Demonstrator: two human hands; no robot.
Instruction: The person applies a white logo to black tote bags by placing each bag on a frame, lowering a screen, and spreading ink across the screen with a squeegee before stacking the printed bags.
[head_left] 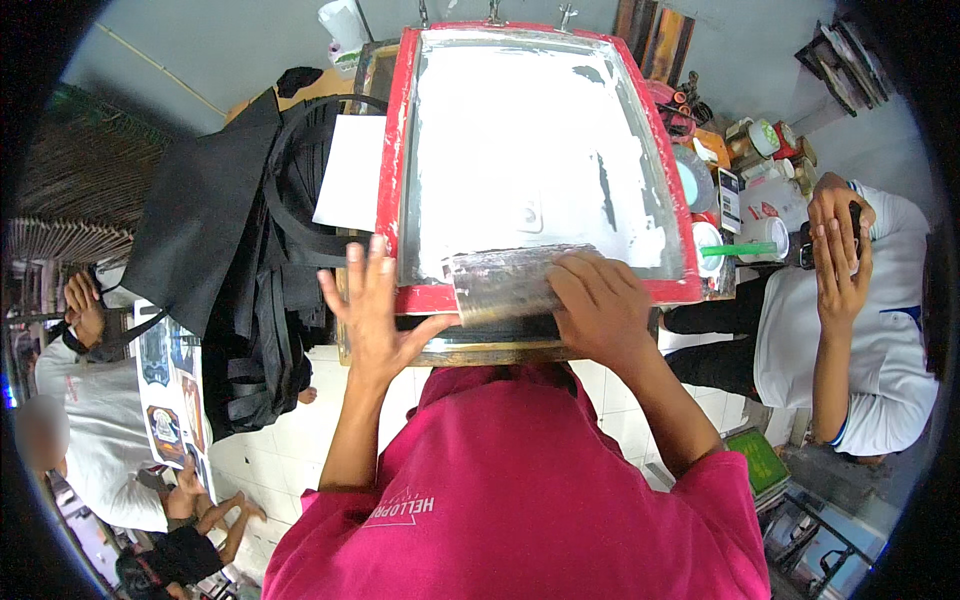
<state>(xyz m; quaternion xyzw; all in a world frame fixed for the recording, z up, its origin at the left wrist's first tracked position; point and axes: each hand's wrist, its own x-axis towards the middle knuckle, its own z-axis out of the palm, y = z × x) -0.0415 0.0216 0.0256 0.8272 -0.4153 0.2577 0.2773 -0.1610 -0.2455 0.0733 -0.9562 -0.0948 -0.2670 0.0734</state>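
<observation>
A screen-printing frame (388,205) with red edges lies in front of me, its mesh (500,120) mostly coated in white ink with a few grey streaks. Across its near edge, tilted toward me, is a wide, ink-stained squeegee (503,284). My right hand (608,308) grips the squeegee's right part, fingers over the top. Spread fingers of my left hand (372,312) rest at the near left corner of the frame; its thumb points to the squeegee's left end, and I cannot tell whether they touch.
Black fabric bags (205,210) with handles are piled left of the frame, beside a white sheet (350,170). At right stand an ink tub (708,240) with a green stick across it and several jars (765,138). One person (850,300) is at right, another (100,440) at left holding a printed sheet.
</observation>
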